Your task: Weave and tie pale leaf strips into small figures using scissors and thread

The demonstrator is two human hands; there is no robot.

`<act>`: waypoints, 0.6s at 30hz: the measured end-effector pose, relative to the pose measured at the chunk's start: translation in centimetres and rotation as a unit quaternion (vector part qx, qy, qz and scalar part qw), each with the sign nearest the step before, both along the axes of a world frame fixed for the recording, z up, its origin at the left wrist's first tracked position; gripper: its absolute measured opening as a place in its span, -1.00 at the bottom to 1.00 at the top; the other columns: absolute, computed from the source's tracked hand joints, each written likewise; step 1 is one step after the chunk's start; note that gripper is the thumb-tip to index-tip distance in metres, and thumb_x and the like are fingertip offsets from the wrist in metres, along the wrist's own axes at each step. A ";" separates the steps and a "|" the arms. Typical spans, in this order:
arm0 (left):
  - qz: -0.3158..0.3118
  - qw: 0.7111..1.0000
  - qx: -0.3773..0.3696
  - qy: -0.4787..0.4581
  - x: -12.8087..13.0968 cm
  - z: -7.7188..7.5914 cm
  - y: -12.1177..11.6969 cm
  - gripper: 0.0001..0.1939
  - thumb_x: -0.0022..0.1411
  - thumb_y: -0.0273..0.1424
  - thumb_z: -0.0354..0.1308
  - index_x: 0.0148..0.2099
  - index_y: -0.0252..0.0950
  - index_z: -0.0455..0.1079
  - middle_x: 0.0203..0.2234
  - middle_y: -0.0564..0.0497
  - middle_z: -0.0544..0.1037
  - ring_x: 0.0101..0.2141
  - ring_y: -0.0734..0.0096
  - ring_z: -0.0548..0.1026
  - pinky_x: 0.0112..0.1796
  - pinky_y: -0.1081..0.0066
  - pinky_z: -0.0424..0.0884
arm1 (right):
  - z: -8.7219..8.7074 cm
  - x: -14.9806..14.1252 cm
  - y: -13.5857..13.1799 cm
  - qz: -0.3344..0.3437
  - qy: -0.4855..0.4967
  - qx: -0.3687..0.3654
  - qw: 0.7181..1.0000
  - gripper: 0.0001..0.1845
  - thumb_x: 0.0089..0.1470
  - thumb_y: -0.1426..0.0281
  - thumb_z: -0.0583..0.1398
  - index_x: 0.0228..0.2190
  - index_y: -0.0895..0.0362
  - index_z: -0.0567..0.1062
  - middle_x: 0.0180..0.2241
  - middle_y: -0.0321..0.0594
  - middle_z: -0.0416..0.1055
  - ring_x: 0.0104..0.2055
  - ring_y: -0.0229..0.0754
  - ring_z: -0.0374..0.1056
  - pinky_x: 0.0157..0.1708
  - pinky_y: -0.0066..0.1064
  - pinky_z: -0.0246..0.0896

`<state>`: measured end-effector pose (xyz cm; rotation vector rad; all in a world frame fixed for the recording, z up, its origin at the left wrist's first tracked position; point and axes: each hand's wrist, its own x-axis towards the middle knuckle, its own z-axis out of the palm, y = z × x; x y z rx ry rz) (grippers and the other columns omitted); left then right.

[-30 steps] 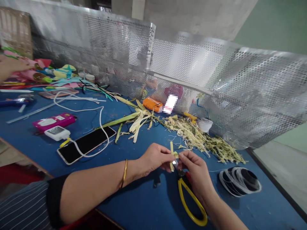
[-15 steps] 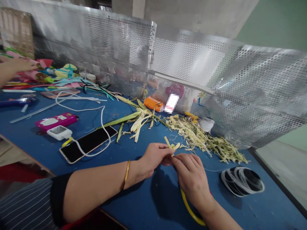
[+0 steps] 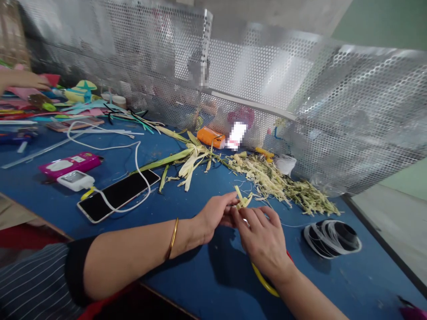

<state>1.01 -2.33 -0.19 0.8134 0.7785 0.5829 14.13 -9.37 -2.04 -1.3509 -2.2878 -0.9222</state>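
Between my two hands is a small folded piece of pale yellow-green leaf strip (image 3: 244, 201), its ends sticking up. My left hand (image 3: 213, 217) is closed, its thumb and fingers pinching the piece from the left. My right hand (image 3: 262, 240) presses its bent fingers against the piece from the right; the fingertips are partly hidden. Below the right wrist a curved yellow handle or ring (image 3: 265, 281) with a bit of red lies mostly covered. A thin white thread runs right from near my hands towards a black spool (image 3: 332, 238) wound with white thread.
Ahead lie long leaves (image 3: 190, 165) and a heap of leaf scraps (image 3: 263, 178). On the left are a black-screened phone (image 3: 118, 195), a white cable and a magenta device (image 3: 70, 164). Behind stands a perforated metal screen (image 3: 247, 66). Another person's hand (image 3: 26, 80) is at far left.
My hands stay together on the leaf piece, with the fingers slightly shifted and its ends at a different angle. The view has tilted a little, and the other person's hand shows less.
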 end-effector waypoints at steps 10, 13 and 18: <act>-0.022 0.998 0.064 0.010 0.2 -0.5 -0.2 -0.71 0.11 -0.18 0.10 -0.47 -0.31 0.32 -0.61 0.13 0.31 -0.55 0.54 0.27 -0.40 0.45 0.24 | 1.2 0.2 0.4 0.014 -0.103 -0.028 0.994 -0.71 0.14 0.60 0.03 -0.18 0.29 0.49 -0.33 -0.08 0.42 -0.36 -0.10 0.27 -0.14 -0.14 0.11; -0.025 0.998 0.058 0.011 0.3 -0.6 -0.3 -0.71 0.10 -0.18 0.10 -0.47 -0.31 0.31 -0.60 0.13 0.30 -0.55 0.54 0.26 -0.43 0.46 0.21 | 1.2 0.3 0.4 0.033 -0.123 -0.031 0.991 -0.70 0.14 0.61 0.01 -0.21 0.30 0.51 -0.35 -0.06 0.40 -0.39 -0.10 0.27 -0.14 -0.13 0.16; -0.033 0.998 0.046 0.007 0.4 -0.7 -0.3 -0.73 0.13 -0.20 0.09 -0.46 -0.30 0.34 -0.64 0.14 0.32 -0.57 0.53 0.28 -0.43 0.45 0.23 | 1.0 0.9 0.6 0.070 -0.124 -0.020 0.990 -0.70 0.17 0.62 -0.01 -0.28 0.28 0.52 -0.38 -0.06 0.42 -0.39 -0.13 0.29 -0.11 -0.15 0.20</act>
